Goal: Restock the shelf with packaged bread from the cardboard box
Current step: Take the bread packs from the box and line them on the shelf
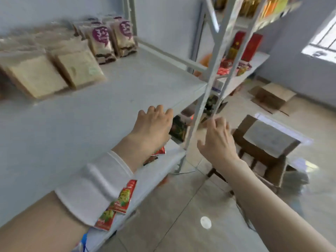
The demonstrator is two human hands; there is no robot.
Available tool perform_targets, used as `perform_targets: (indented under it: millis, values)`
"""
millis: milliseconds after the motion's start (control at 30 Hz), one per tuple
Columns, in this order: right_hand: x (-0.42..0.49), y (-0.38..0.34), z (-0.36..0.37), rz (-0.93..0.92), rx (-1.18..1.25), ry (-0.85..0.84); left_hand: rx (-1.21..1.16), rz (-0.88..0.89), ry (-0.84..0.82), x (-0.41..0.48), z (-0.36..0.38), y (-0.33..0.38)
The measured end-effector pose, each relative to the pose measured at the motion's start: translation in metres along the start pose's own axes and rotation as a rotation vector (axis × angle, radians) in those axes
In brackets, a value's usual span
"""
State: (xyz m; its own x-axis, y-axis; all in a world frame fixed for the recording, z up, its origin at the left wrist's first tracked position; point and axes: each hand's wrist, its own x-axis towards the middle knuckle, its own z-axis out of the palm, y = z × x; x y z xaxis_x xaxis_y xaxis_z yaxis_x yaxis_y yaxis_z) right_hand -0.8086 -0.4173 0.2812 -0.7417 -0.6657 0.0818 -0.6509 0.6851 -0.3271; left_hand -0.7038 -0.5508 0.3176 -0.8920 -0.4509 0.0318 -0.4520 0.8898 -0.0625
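Both hands are empty. The left hand (154, 124) hangs with fingers loosely bent over the front lip of the grey shelf (127, 91). The right hand (216, 137) is spread just beside the white upright (210, 86). The packaged bread (36, 77) lies far back on the shelf's left, pale slices in clear wrap (blurred there), with purple-labelled packs (101, 44) alongside. The cardboard box (245, 124) stands low on the right over the pale floor tiles (181, 206), well apart from the bread.
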Motion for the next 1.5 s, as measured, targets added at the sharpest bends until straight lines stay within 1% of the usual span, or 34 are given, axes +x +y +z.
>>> perform_targets:
  millis: [67,133,267,367,467,600,700,767,833,967,1100,1167,1267,1367,1433,1500]
  values:
    - [-0.012,0.073,-0.002,0.098,-0.025,-0.026,-0.018,0.089,-0.025,0.031,0.017,0.075]
    - [-0.029,0.145,0.002,0.207,-0.081,-0.082,-0.008,0.164,-0.088,0.056,0.041,0.144]
    - [-0.048,0.267,0.008,0.468,-0.157,-0.209,0.018,0.297,-0.257,0.099,0.095,0.243]
    - [-0.042,0.337,0.018,0.592,-0.158,-0.283,0.023,0.357,-0.361,0.138,0.136,0.291]
    - [-0.016,0.391,0.041,0.65,-0.124,-0.32,0.013,0.371,-0.443,0.186,0.181,0.326]
    - [0.039,0.455,0.094,0.742,-0.06,-0.374,-0.041,0.375,-0.525,0.265,0.26,0.365]
    - [0.075,0.492,0.14,0.834,-0.003,-0.455,-0.05,0.367,-0.635,0.321,0.319,0.388]
    - [0.098,0.514,0.169,0.853,0.055,-0.498,-0.053,0.343,-0.694,0.35,0.355,0.398]
    - [0.124,0.538,0.203,0.871,0.098,-0.529,-0.066,0.312,-0.717,0.379,0.394,0.406]
    - [0.175,0.596,0.289,0.957,0.204,-0.538,-0.155,0.159,-0.718,0.436,0.486,0.424]
    - [0.222,0.648,0.386,1.003,0.302,-0.573,-0.366,-0.065,-0.65,0.485,0.576,0.449]
    - [0.241,0.664,0.422,1.083,0.363,-0.534,-0.44,-0.153,-0.596,0.5,0.609,0.457]
    - [0.256,0.675,0.452,1.149,0.267,-0.441,-0.543,-0.187,-0.495,0.513,0.636,0.463]
    - [0.26,0.677,0.459,1.211,0.196,-0.393,-0.633,-0.244,-0.436,0.518,0.641,0.463]
    - [0.262,0.68,0.457,1.251,0.228,-0.404,-0.718,-0.316,-0.428,0.524,0.638,0.462]
    - [0.264,0.685,0.45,1.283,0.335,-0.418,-0.78,-0.383,-0.478,0.532,0.634,0.462]
